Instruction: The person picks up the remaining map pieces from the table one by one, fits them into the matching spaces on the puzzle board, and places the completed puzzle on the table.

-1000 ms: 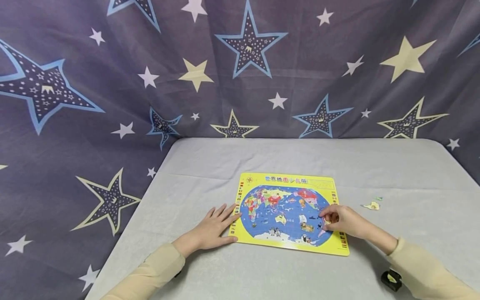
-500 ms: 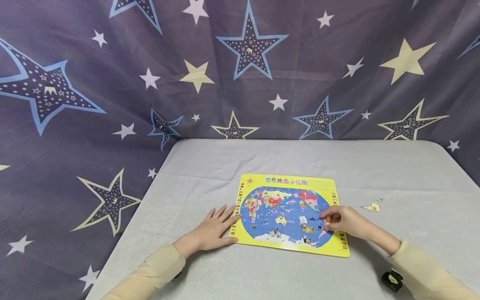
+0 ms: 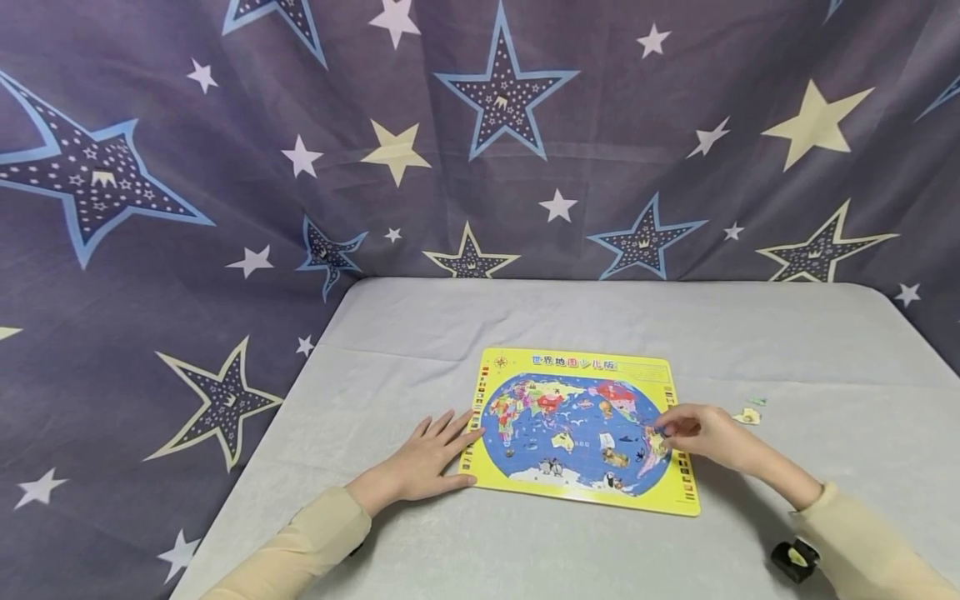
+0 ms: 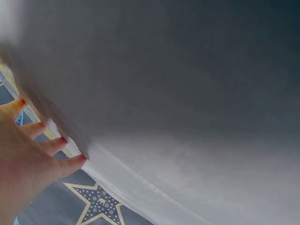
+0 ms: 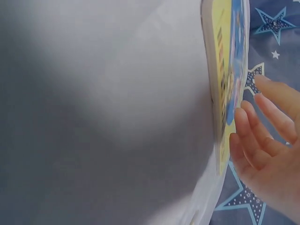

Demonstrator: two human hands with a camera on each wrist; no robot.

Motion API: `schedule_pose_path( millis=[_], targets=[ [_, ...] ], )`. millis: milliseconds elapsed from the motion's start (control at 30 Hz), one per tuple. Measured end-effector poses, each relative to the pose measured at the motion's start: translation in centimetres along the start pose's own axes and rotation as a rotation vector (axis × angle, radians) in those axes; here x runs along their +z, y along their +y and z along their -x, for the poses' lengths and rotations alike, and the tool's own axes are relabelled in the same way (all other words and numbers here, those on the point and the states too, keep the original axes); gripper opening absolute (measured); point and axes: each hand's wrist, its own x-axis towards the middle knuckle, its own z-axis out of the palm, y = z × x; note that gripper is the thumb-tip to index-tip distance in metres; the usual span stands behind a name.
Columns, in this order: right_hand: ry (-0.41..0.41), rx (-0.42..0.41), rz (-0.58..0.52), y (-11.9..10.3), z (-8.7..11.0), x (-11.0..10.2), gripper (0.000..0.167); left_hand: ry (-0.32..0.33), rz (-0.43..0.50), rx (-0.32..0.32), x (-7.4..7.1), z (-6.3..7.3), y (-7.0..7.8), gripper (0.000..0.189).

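A yellow-bordered world map puzzle board [image 3: 486, 475] lies flat on the table, its map area filled with coloured continents and animals. My left hand [image 3: 426, 462] rests with straight, spread fingers at the board's left edge. Over the right edge hovers my right hand [image 3: 708, 437], fingers loosely bent beside the yellow and pink South America part [image 3: 656, 447]. The right wrist view shows that hand's fingers and thumb apart with nothing visible between them. A pale yellow puzzle piece [image 3: 747, 416] lies on the table beyond the right hand, near a small green piece [image 3: 757, 402].
A grey cloth covers the table [image 3: 570, 312]. Behind and to the left hangs a dark curtain [image 3: 465, 192] with stars. A black wrist device [image 3: 795, 559] shows under the right sleeve.
My right hand has drawn back a little to the right, and its fingers have loosened. More of the South America part now shows. The left hand has stayed in place.
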Motion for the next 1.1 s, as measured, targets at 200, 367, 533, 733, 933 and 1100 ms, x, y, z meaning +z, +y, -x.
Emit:
schedule_pose_path(
  millis=[200, 367, 533, 733, 933, 1100],
  targets=[
    [0.04, 0.001, 0.033, 0.3, 0.4, -0.6, 0.022, -0.004, 0.001, -0.004, -0.1, 0.0, 0.0, 0.071],
    [0.061, 0.02, 0.041, 0.5, 0.7, -1.1, 0.022, 0.004, 0.002, 0.002, -0.1, 0.1, 0.0, 0.07],
    [0.084, 0.014, 0.06, 0.7, 1.0, -1.5, 0.022, 0.011, -0.003, 0.007, -0.1, 0.1, 0.0, 0.07],
    [0.099, -0.006, 0.059, 1.1, 1.5, -2.1, 0.023, 0.011, -0.007, 0.005, 0.0, 0.0, 0.0, 0.07],
    [0.125, -0.012, 0.068, 1.5, 1.9, -2.7, 0.024, 0.004, -0.001, -0.002, 0.0, 0.0, 0.1, 0.071],
    [0.156, -0.012, 0.079, 1.9, 2.2, -3.1, 0.024, 0.002, -0.001, -0.004, 0.0, -0.1, 0.0, 0.071]
  ],
)
